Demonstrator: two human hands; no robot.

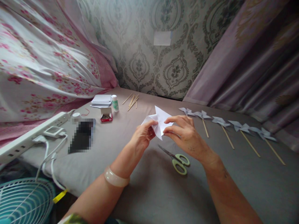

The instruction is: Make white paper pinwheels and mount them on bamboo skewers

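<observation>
A white paper pinwheel [160, 119], partly folded with pointed corners, is held up above the grey surface. My left hand [146, 132] pinches its left side near the centre, thumb on top. At its right side, my right hand [183, 130] grips a paper corner between thumb and fingers. Just below the hands lie scissors [179, 162] with pale green handles, their blades pointing up and left. Several finished paper pinwheels [219, 121] on wooden sticks are lined up to the right.
Toward the back left are a stack of white paper [101, 100], a glue bottle [115, 103], a small red box [106, 115] of tiny items and several wooden sticks [133, 101]. A blurred dark object [82, 136], a power strip [35, 137] with cables and a fan [25, 200] stand left.
</observation>
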